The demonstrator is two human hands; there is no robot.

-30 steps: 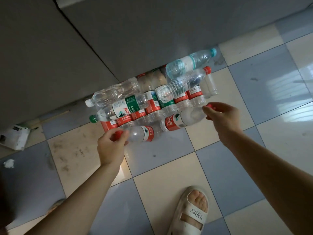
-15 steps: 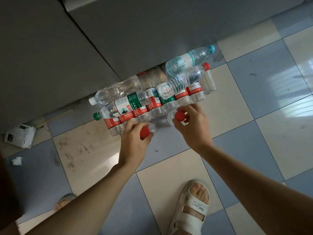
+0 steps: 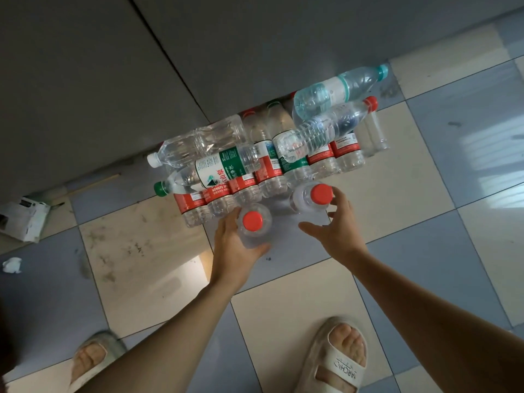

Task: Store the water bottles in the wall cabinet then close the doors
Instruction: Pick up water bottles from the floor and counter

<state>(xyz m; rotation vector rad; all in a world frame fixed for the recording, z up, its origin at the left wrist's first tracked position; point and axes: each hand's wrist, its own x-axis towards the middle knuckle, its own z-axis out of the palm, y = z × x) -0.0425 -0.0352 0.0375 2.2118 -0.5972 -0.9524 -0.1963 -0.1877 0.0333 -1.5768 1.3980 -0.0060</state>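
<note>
I have my left hand (image 3: pixel 238 245) curled round one red-capped bottle (image 3: pixel 253 222) and my right hand (image 3: pixel 334 228) round another (image 3: pixel 314 195), beside the bottle pile (image 3: pixel 269 154) on the floor (image 3: pixel 283 321); slick plastic could slip, toppling it.

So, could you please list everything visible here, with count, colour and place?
held bottles: two, clear with red caps; one in left hand, one in right hand
bottle pile: many, clear, caps red, green, white, teal; on floor by grey panels
floor tiles: blue-grey and cream
box: one, white, far left
crumpled paper: one, white, left
slippers: two, pale, bottom; one
left hand: grips bottle
right hand: fingers around bottle
</note>
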